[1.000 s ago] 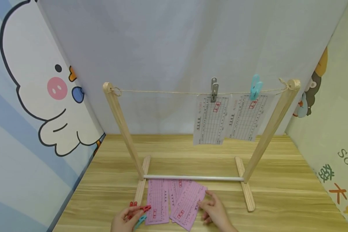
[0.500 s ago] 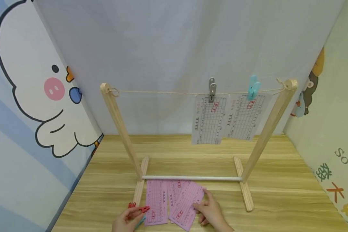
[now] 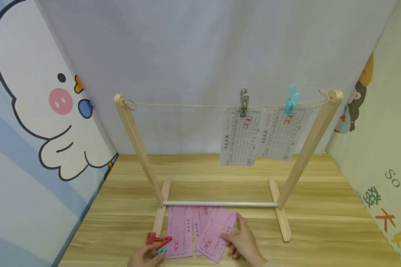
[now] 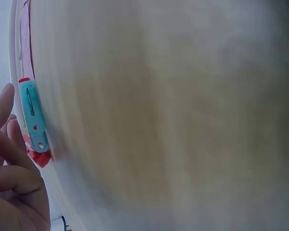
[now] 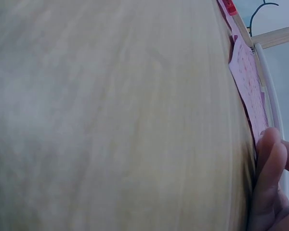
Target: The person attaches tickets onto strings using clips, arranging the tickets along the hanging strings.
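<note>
My left hand (image 3: 143, 256) is at the front left, its fingertips around a light-blue clothespin (image 3: 161, 251) and close to a red clothespin (image 3: 165, 240). In the left wrist view the blue clothespin (image 4: 33, 115) lies right beside the fingers, and a firm grip cannot be made out. My right hand (image 3: 243, 241) holds the right edge of the topmost pink printed slip (image 3: 217, 233), thumb on its face and index finger at its far corner. Two more pink slips, one at left (image 3: 180, 231) and one partly covered (image 3: 198, 222), lie beside it.
A wooden rack with a left post (image 3: 137, 148) and right post (image 3: 309, 152) carries a string (image 3: 177, 105). A metal clip (image 3: 244, 103) and a blue clothespin (image 3: 291, 100) hold two white printed slips (image 3: 240, 137) there. A white rod (image 3: 220, 204) joins the feet.
My left fingers have shifted from the red clothespin toward the blue one, now between index finger and thumb. My right thumb has moved left onto the top pink slip.
</note>
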### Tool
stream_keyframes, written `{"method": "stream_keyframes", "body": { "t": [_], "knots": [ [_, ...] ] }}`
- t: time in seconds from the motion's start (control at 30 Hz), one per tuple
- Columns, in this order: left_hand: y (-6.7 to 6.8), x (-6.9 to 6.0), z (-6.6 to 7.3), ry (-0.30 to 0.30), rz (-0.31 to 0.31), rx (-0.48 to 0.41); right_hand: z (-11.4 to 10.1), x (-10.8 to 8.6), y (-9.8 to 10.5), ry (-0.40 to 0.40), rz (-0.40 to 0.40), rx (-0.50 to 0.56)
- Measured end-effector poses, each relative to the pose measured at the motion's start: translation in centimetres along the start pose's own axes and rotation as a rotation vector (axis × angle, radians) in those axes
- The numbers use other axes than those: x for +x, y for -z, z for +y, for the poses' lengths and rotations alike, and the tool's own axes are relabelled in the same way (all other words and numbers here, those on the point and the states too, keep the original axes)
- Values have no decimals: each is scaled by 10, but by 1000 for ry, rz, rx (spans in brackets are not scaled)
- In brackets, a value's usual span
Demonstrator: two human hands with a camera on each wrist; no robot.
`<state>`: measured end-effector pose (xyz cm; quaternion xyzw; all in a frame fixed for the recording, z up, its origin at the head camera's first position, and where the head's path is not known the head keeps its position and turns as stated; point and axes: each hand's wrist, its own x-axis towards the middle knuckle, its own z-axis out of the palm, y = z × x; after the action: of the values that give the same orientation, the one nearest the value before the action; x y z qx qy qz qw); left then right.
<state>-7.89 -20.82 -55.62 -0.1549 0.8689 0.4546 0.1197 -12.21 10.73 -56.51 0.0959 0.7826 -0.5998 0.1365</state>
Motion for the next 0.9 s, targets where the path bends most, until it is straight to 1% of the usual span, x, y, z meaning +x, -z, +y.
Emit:
{"method": "stream_keyframes", "body": {
  "t": [0.1,0.17,0.3,0.37,0.47,0.53,0.67,0.9],
  "knots": [
    [1,0,-4,46,-20,-8,-1,1,-2,1,30,-20],
    [1,-1,-6,52,-24,-8,-2,1,-3,-2,52,-32],
    [2,0,-9,28,-16,45,-2,2,-3,-6,77,-42],
    [3,0,-9,7,-8,86,-2,2,-3,-1,76,-47],
    [4,0,-8,-2,2,140,-1,2,-3,8,70,-40],
    [4,0,-6,-19,7,155,0,1,-3,11,62,-27],
    [3,-1,-5,-31,7,159,1,-1,-2,10,37,1],
    [0,-2,-5,-47,19,139,3,-2,1,1,0,13]
  ]
}}
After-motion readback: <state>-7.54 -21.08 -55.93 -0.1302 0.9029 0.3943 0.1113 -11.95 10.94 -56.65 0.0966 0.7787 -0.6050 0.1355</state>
